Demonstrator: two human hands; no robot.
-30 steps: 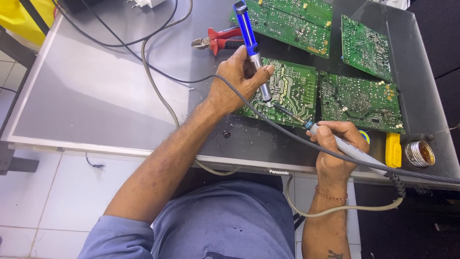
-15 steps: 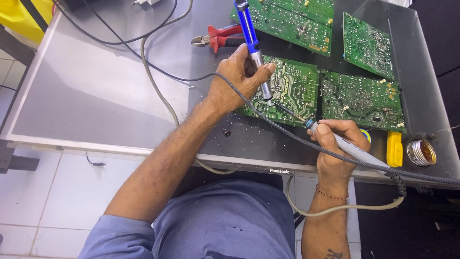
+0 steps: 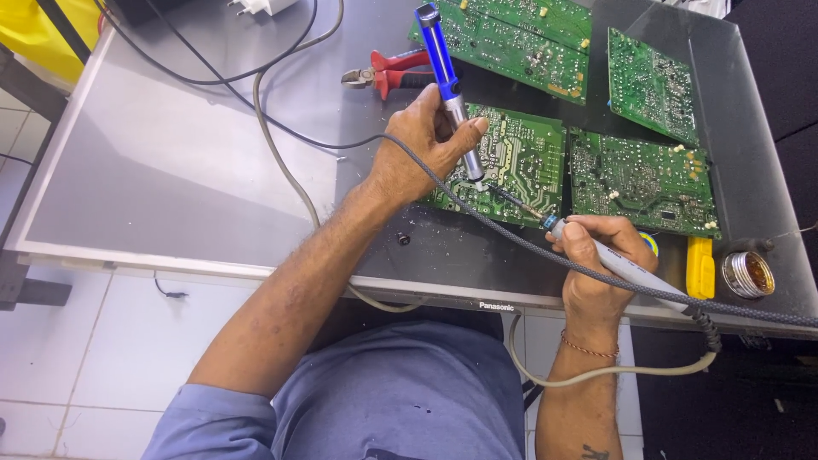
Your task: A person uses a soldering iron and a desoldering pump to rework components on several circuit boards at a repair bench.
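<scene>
On a grey panel (image 3: 170,170), a blue desoldering pump (image 3: 446,77) is gripped by the left hand (image 3: 422,149) and a soldering iron (image 3: 596,255) by the right hand (image 3: 601,264), their tips meeting, hard to make out, on a green circuit board (image 3: 520,162).

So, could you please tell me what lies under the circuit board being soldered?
The green circuit board lies on a grey flat panel, laid screen-down. The left hand covers the board's left edge, so whatever lies beneath there is hidden.

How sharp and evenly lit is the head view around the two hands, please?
Head view: sharp, even daylight; left hand on the blue desoldering pump and right hand on the soldering iron show no blur; soft glare on the grey panel.
</scene>
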